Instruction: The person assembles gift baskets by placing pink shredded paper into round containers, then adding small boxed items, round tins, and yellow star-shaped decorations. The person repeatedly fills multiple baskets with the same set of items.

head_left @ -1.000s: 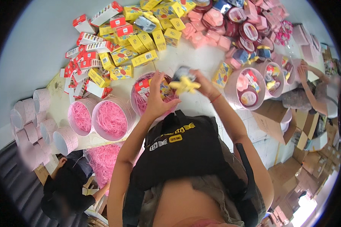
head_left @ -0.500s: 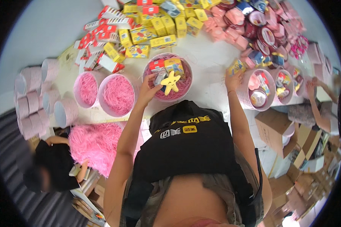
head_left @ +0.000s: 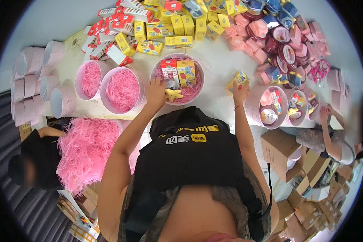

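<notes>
In front of me stands a round pink tub (head_left: 201, 66) lined with pink paper shreds. It contains a red-and-white box (head_left: 169, 67) and a yellow printed box (head_left: 186, 73). At its left rim, my left hand (head_left: 155, 93) has its fingers closed on a toy with a yellow star (head_left: 173, 95); the star is tipped toward the tub's near rim, and my hand partly hides the grip. To the right, my right hand (head_left: 241, 95) grips a yellow printed packet (head_left: 239, 80) just over the table, left of a filled pink tub (head_left: 256, 105).
Two tubs of pink shreds (head_left: 122, 90) stand left, beside stacked empty tubs (head_left: 62, 101). Yellow boxes (head_left: 159, 31), red-and-white boxes and pink items (head_left: 250, 44) are heaped at the back. One co-worker handles pink shreds (head_left: 84, 149); another person's hands (head_left: 324, 115) are at far right.
The yellow star has tipped from facing up to lying low by the near rim, exposing the boxes. My right hand has lifted the yellow packet slightly away from the filled tub. The view has shifted a little.
</notes>
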Action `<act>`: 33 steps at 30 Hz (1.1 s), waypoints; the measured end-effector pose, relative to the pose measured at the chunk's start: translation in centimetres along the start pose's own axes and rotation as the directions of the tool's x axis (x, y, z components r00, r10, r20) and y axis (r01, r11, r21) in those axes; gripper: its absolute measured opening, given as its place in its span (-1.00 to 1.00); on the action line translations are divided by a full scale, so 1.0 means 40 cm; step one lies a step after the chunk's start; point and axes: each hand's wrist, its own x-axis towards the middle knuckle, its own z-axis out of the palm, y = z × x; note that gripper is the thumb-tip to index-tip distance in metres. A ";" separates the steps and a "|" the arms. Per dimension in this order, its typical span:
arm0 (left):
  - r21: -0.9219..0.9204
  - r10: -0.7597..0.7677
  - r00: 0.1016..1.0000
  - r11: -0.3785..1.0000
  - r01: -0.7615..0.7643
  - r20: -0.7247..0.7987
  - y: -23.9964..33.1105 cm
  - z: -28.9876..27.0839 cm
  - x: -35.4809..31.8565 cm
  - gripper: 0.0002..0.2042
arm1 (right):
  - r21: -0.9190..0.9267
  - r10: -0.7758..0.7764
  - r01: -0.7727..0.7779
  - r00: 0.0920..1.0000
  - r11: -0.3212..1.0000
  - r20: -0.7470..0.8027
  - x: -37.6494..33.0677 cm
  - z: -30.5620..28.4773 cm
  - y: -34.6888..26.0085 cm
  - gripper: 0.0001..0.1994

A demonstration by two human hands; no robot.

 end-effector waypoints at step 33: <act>-0.285 -0.103 0.995 0.953 0.102 0.011 0.064 0.038 -0.030 -0.72 | -0.329 0.045 -0.051 0.999 0.943 -0.027 0.865 -0.388 0.161 -0.38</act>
